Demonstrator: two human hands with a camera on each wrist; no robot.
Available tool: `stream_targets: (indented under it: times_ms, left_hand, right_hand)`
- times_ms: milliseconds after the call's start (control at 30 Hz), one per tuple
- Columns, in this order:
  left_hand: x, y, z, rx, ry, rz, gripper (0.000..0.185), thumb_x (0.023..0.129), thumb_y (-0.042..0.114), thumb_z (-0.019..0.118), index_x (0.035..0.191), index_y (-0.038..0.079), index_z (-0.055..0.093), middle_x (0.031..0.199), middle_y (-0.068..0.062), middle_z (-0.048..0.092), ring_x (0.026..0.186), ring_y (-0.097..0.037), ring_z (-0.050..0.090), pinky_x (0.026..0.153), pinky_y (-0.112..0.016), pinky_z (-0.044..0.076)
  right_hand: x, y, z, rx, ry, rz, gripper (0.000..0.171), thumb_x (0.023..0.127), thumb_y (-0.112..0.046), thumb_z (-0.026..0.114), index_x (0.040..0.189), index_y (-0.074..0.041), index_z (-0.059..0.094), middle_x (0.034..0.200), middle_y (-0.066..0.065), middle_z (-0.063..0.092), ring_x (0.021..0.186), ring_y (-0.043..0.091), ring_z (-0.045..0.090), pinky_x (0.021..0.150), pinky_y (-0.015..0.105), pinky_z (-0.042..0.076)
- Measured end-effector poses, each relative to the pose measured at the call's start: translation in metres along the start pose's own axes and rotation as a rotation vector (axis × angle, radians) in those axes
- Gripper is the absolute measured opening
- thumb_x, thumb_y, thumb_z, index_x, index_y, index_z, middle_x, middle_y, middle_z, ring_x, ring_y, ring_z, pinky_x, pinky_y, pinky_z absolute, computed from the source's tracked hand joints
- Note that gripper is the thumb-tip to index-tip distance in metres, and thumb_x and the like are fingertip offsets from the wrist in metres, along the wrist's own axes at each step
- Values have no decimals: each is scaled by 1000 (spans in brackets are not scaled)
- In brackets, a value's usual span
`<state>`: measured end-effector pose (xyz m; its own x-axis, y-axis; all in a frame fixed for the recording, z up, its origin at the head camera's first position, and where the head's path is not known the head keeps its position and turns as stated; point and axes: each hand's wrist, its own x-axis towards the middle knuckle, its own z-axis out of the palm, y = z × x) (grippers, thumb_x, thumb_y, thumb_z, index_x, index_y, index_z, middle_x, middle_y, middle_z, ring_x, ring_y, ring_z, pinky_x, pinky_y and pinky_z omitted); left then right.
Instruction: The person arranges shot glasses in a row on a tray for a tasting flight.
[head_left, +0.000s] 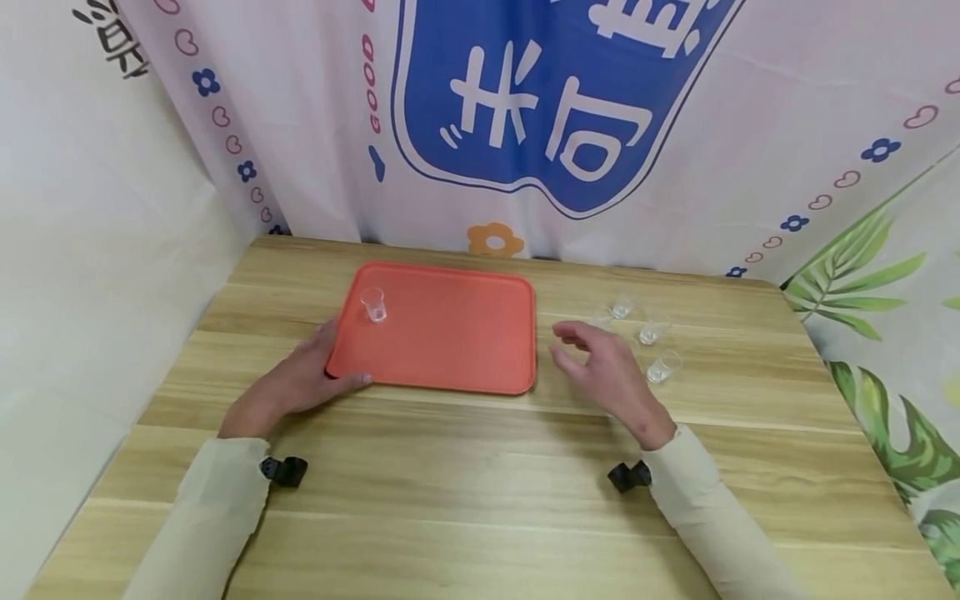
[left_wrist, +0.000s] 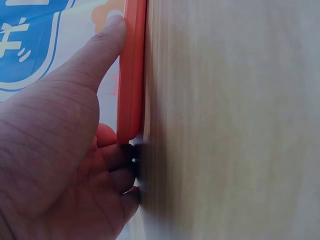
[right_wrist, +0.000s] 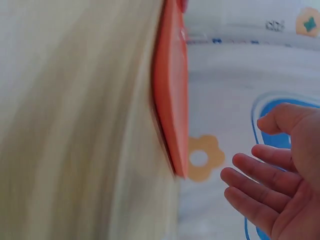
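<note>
A red tray (head_left: 438, 333) lies on the wooden table, with one small clear glass (head_left: 374, 306) standing near its left end. My left hand (head_left: 303, 367) holds the tray's near left corner. In the left wrist view, the thumb (left_wrist: 102, 47) lies along the tray rim (left_wrist: 131, 80) and the other fingers bend around the corner. Just right of the tray, my right hand (head_left: 607, 367) is raised with nothing in it, its fingers loosely bent and apart. The right wrist view shows these spread fingers (right_wrist: 267, 185) away from the tray edge (right_wrist: 170, 95).
Several small clear glasses (head_left: 663, 367) stand beyond and to the right of my right hand, one partly hidden by it. A printed curtain (head_left: 330, 125) hangs behind the wooden table (head_left: 450, 500). Side walls flank it, the right one with a leaf pattern (head_left: 900, 417).
</note>
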<state>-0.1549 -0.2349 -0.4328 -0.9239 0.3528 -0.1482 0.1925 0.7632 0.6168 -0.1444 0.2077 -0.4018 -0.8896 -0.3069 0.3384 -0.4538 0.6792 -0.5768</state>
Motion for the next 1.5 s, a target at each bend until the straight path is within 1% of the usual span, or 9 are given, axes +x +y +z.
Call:
stream_targets:
  times_ms: [133,367,600,900,1100,1200,1367,1433,1500]
  left_hand:
    - [-2,-1,-2,6,8,-7,110,94,56,70,166,10,0,167,-23,17,148,-48,24,113,-69,26]
    - [0,-1,-4,-2,8,2,110,94,54,71,166,9,0,168,-23,16,147,-49,25,112,-69,29]
    - [0,-1,-3,-1,12,-7,111,94,55,71,166,10,0,167,-23,17,146,-49,26,112,-68,31]
    - [2,-1,-2,-2,18,9,111,94,55,71,167,12,-1,168,-21,17,147,-47,26,112,-69,29]
    - [1,-1,-1,-5,19,12,111,94,54,72,166,11,0,167,-21,18,147,-47,26,112,-68,29]
    - [2,-1,0,-7,18,11,111,94,54,72,166,11,0,168,-21,18,147,-46,26,112,-68,29]
    - [2,-2,1,-12,16,9,111,94,54,72,166,12,-1,169,-20,16,149,-46,23,113,-69,26]
    - [2,-2,1,-9,15,9,111,94,54,71,167,12,-1,169,-19,15,150,-45,22,115,-69,23]
    - [2,-2,1,-7,13,9,111,94,55,71,166,12,-1,169,-19,14,150,-45,22,115,-69,24]
  right_hand:
    - [-4,10,-17,10,79,-9,28,97,-12,72,121,3,70,116,16,73,102,29,72,89,43,59]
    - [-14,28,-47,20,188,59,25,97,-7,70,120,4,71,115,17,73,102,33,72,89,46,57]
    - [-31,43,-67,-29,217,171,28,99,-13,69,122,3,70,116,16,72,105,33,70,91,46,56]
    - [-51,64,-81,-74,233,280,32,101,-18,67,125,3,68,122,20,70,114,37,66,95,51,52]
    - [-57,75,-88,-86,207,333,40,102,-23,68,128,7,65,127,24,67,117,42,64,96,52,51]
    - [-59,79,-90,-76,163,365,47,102,-28,69,131,8,62,130,27,64,119,43,63,97,53,51]
    - [-63,83,-90,-48,58,421,65,101,-38,69,141,10,52,136,34,57,123,49,57,100,58,48]
    - [-64,85,-89,-44,28,433,68,100,-40,69,142,11,50,137,36,55,122,52,57,99,60,49]
    - [-66,87,-88,-45,12,432,69,100,-42,69,141,11,51,135,36,56,120,53,58,98,60,50]
